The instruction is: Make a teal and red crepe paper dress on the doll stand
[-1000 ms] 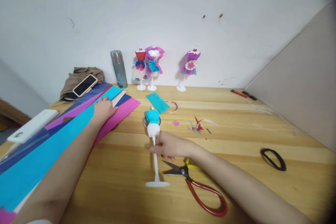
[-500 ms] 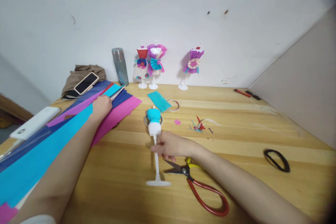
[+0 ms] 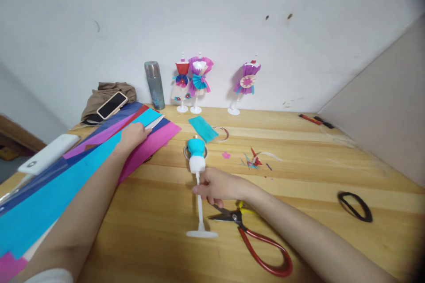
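My left hand (image 3: pixel 134 136) is on a fan of coloured paper sheets at the left. Its fingers are curled at the edge of a white sheet (image 3: pixel 156 125), next to a bright blue sheet (image 3: pixel 75 170). My right hand (image 3: pixel 217 184) pinches the thin white pole of a miniature mannequin (image 3: pixel 196 147), whose bust is wrapped in turquoise over white. Its round base points towards me; whether it rests on the table I cannot tell. Beside my right hand lie scissors (image 3: pixel 235 217) with black blades and red handles, blades apart. My right forearm partly covers something yellow (image 3: pixel 244 207).
Three dressed mannequins (image 3: pixel 200 82) and a grey bottle (image 3: pixel 154 85) stand by the wall. A turquoise paper piece (image 3: pixel 203 128), paper scraps (image 3: pixel 253 159) and a black band (image 3: pixel 357 206) lie on the wooden table (image 3: pixel 159 212). A phone (image 3: pixel 112 105) rests on brown cloth (image 3: pixel 94 99).
My left hand has shifted slightly across the papers, and the blue sheet's far end now lies flatter. My right hand keeps its hold on the mannequin's pole. The view has shifted a little.
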Tool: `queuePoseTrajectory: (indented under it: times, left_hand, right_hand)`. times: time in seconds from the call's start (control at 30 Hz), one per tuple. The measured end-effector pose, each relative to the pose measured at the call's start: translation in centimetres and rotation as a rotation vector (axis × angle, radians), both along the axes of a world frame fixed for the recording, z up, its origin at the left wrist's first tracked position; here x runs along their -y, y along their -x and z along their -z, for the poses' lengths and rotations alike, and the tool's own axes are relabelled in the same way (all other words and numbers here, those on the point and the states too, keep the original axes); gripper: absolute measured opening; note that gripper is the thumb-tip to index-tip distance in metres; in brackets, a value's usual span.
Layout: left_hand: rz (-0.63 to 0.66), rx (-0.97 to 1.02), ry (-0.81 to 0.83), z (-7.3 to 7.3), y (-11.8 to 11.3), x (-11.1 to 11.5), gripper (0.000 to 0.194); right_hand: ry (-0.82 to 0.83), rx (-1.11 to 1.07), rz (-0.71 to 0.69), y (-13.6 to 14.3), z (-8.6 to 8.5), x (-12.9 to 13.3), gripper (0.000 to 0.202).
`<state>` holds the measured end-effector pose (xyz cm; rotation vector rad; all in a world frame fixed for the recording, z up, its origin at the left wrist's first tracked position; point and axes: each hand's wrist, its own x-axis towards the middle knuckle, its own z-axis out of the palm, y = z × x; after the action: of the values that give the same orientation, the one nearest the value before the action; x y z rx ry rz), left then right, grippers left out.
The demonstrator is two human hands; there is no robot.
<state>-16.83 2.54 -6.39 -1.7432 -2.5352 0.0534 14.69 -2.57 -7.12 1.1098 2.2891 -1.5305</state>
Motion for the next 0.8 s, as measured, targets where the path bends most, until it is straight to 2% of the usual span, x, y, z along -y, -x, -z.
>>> queuePoseTrajectory:
  times: [0.1,0.2,0.3,0.5,0.67,0.8]
  left_hand:
    - [-0.046,0.006,-0.043,-0.4,0.6,-0.1,0.056]
    - [-0.121,-0.004,-0.082,-0.5,1.6,0.2,0.052]
    - [-0.174,-0.019,-0.092,0.1,2.4,0.5,0.047]
    - [-0.166,-0.047,-0.124,1.2,2.8,0.7,0.049]
    - [-0.153,-0.061,-0.135,1.1,3.1,0.6,0.054]
    - [-0.138,-0.067,-0.139,1.1,3.2,0.5,0.049]
  right_hand:
    - [-0.007,0.0,-0.005,0.0,-0.1,0.0,0.036]
    - [-0.011,0.01,-0.005,0.0,-0.1,0.0,0.036]
    - [-0.015,0.015,-0.004,0.0,-0.1,0.0,0.036]
    - [-0.021,0.015,-0.011,0.0,-0.1,0.0,0.037]
    - [-0.022,0.019,-0.012,-0.1,-0.1,0.0,0.035]
    - [-0.018,0.011,-0.009,-0.1,-0.1,0.0,0.037]
